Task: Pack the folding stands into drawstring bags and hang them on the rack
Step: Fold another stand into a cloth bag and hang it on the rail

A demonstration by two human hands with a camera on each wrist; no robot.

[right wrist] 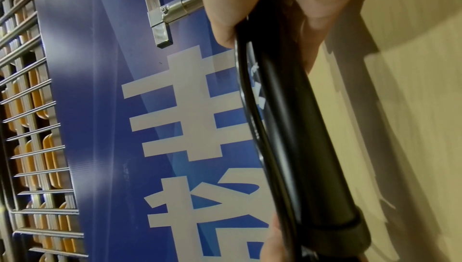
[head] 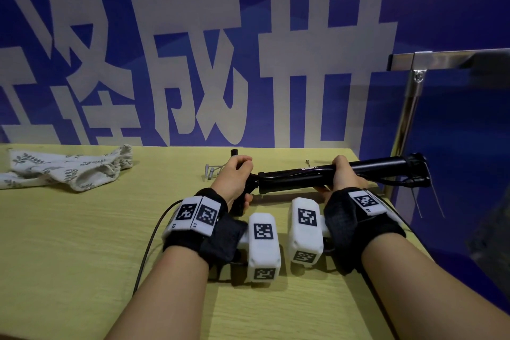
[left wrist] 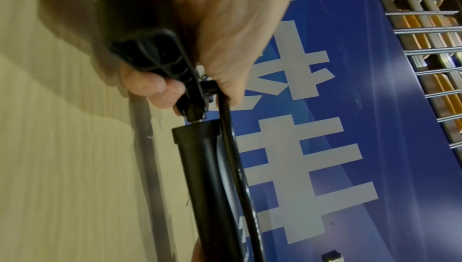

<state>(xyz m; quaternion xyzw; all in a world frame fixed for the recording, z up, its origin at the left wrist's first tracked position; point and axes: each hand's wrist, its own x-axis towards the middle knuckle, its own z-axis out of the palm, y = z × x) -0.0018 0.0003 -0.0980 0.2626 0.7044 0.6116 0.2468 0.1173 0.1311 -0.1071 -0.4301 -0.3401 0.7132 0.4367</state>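
You have the black folding stand [head: 317, 176] lying nearly level just above the yellow-green table [head: 82, 243], at about one o'clock from the middle of the head view, its long tube running from nine toward three. Your left hand [head: 234, 176] is wrapped round the ribbed handle piece [left wrist: 150, 56] at the tube's nine o'clock end; in the left wrist view the fingertips [left wrist: 155, 86] curl under it and the thumb side presses the thin black rod beside the tube collar, so the grip is closed tight on that end. Your right hand [head: 345, 176] closes over the tube's middle, fingers over the top and thumb beneath. The far end, with its dangling cord [head: 430, 193], reaches past the table's edge at three o'clock, though the wrist views are too blurred to be sure of its parts.

The leaf-print drawstring bag [head: 66, 171] lies slack on the table at ten o'clock, well apart from both hands. Small grey metal pegs [head: 211, 172] rest just beside your left hand. A steel rack frame [head: 414, 85] stands at two o'clock against the blue banner [head: 303, 22].
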